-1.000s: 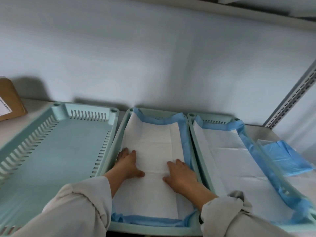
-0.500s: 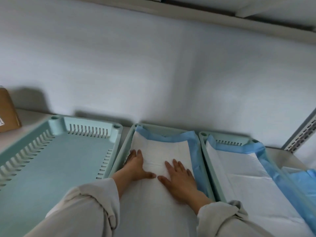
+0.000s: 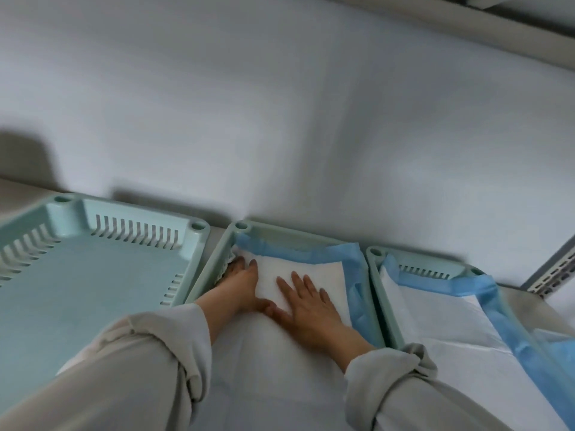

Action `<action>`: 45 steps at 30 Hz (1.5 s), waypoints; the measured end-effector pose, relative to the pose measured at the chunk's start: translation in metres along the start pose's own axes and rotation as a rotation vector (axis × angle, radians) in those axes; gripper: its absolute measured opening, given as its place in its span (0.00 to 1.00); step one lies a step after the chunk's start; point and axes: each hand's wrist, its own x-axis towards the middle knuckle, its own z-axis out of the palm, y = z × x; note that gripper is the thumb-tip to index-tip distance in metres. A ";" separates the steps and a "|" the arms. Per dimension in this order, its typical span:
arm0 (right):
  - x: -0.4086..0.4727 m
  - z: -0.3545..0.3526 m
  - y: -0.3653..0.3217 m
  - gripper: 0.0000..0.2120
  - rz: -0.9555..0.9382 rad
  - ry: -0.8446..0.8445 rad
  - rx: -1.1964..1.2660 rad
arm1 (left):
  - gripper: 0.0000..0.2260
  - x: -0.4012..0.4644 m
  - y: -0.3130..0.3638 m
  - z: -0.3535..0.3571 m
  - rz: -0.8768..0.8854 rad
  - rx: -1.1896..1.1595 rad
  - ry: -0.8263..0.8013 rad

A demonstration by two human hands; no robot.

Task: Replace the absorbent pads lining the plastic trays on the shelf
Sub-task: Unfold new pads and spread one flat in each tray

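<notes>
Three pale green plastic trays stand side by side on the shelf. The middle tray [image 3: 217, 259] is lined with a white absorbent pad [image 3: 326, 275] with a blue border. My left hand [image 3: 239, 284] presses flat on the pad along the tray's left wall, fingertips near the far left corner. Beside it, my right hand [image 3: 308, 303] lies flat on the pad with straight, spread fingers. The right tray [image 3: 376, 275] holds a similar blue-edged pad [image 3: 435, 312]. The left tray [image 3: 93, 275] is bare, with no pad in it.
The white back wall [image 3: 280, 119] rises right behind the trays. A slotted metal shelf upright [image 3: 553, 272] stands at the right. Crumpled blue pad material [image 3: 560, 349] lies beyond the right tray. The shelf above [image 3: 466, 14] overhangs the top.
Both hands have slid along the pad toward the far end of the middle tray, and the view has tilted upward. The cardboard box at the left has left the frame.
</notes>
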 end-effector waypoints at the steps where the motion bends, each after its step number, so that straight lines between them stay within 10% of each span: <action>1: 0.002 -0.002 0.011 0.38 0.051 0.007 0.027 | 0.49 0.002 0.001 -0.002 0.001 -0.001 -0.017; 23: -0.071 -0.004 -0.005 0.34 0.236 -0.067 0.042 | 0.38 -0.079 0.004 0.016 0.001 0.234 -0.132; 32: -0.157 -0.002 -0.020 0.42 0.047 -0.311 0.006 | 0.26 -0.169 0.003 0.004 0.272 0.989 -0.305; 38: -0.187 -0.003 -0.048 0.25 0.050 -0.105 -0.114 | 0.21 -0.192 -0.015 0.001 0.354 0.864 -0.194; 45: -0.222 -0.010 -0.048 0.31 0.109 -0.381 -0.241 | 0.16 -0.228 -0.011 0.013 0.246 0.487 -0.405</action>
